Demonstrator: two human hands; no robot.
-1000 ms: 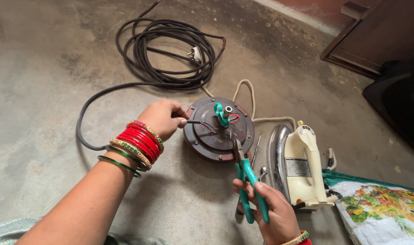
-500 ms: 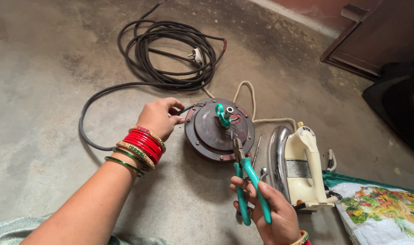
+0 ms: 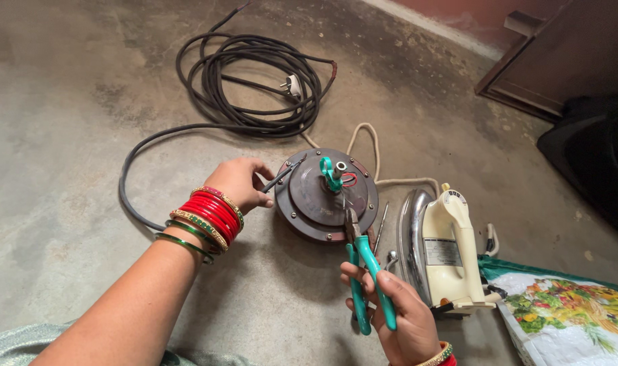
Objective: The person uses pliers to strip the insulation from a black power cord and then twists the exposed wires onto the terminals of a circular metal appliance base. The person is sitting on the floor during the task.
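Head view, on a bare concrete floor (image 3: 65,135): at far left a thick black cable (image 3: 129,179) loops round from a coil (image 3: 255,81) with a white plug (image 3: 294,85) lying in its middle. Our left hand (image 3: 238,184), its wrist stacked with red, gold and green bangles (image 3: 204,220), rests against the left rim of a round dark motor housing (image 3: 327,195), fingers curled about a dark cable end (image 3: 282,177) that meets the disc's edge; we cannot tell how firmly they pinch it. At the disc's centre stand a metal shaft, a twist of green tape and a red wire (image 3: 348,180). Below and right of it, our right hand (image 3: 397,315) is clenched round the green handles of a pair of pliers (image 3: 358,261), nose pointing up and resting at the housing's lower rim; the jaws look nearly shut with nothing visibly between them. A thin metal tool (image 3: 380,227) lies just beside the pliers. A cream cord (image 3: 373,156) curls behind the housing toward a cream electric iron (image 3: 444,247) lying on its side, and at far right sits a printed bag (image 3: 570,318) showing vegetables.

We judge the work in hand to be wiring at the housing, with one hand steadying disc and lead while the other readies the tool. The move to follow would seem to call for bringing the pliers' nose across to that lead, keeping the disc pinned so it does not spin or slide
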